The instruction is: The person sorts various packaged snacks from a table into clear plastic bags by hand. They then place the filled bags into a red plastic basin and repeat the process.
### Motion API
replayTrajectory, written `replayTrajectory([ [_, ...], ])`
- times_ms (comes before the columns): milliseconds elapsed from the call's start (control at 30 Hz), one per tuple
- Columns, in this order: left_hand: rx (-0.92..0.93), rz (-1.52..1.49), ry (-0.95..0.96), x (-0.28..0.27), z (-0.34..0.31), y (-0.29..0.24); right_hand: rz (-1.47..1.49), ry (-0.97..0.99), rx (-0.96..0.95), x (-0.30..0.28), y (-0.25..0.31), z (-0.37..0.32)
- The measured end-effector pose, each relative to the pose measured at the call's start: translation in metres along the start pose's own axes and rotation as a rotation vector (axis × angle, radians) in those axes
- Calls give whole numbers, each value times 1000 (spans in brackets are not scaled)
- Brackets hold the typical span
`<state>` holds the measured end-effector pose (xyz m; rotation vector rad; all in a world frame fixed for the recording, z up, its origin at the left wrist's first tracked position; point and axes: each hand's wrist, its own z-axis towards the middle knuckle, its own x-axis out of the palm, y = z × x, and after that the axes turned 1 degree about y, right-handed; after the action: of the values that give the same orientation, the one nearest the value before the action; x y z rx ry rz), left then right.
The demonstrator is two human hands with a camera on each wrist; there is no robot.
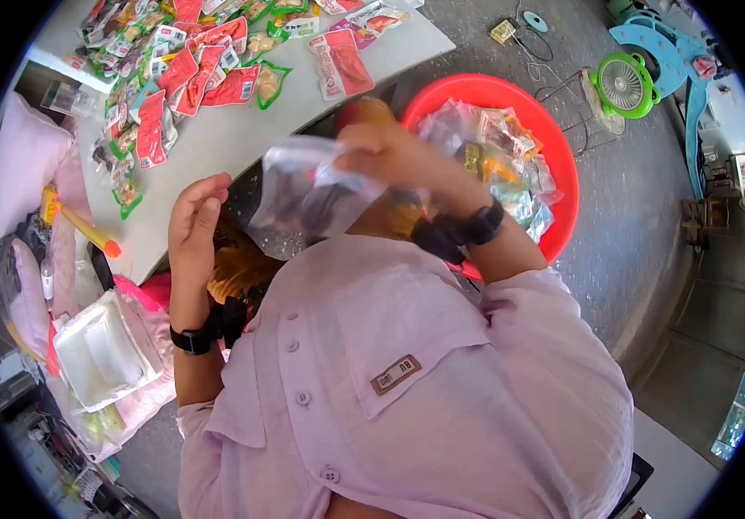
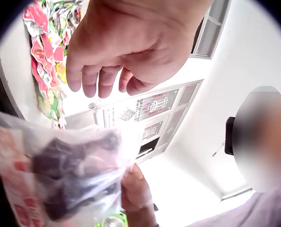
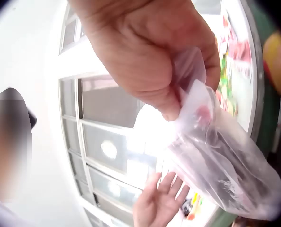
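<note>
My right hand (image 1: 398, 156) pinches the top of a clear plastic bag (image 1: 308, 195), which hangs in front of my body and is blurred in the head view. Dark chunks show through the bag (image 2: 79, 175) in the left wrist view, along with red and white printing. From the right wrist, the thumb and fingers of the right hand (image 3: 154, 61) squeeze the bag's (image 3: 230, 161) gathered end. My left hand (image 1: 195, 225) is raised beside the table edge, apart from the bag, fingers loosely extended and holding nothing.
A white table (image 1: 295, 95) bears a heap of small red and green snack packets (image 1: 208, 69). To the right, a red basin (image 1: 567, 173) on the floor holds several clear bags. Beyond it stands a green fan (image 1: 623, 85). A white foam box (image 1: 109, 350) is at the left.
</note>
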<state>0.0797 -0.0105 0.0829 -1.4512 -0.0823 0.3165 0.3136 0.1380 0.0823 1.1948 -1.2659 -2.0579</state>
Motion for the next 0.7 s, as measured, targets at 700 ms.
replayTrajectory([
  [700, -591, 369, 282, -41, -68, 201, 312, -914, 1055, -41, -241, -279],
])
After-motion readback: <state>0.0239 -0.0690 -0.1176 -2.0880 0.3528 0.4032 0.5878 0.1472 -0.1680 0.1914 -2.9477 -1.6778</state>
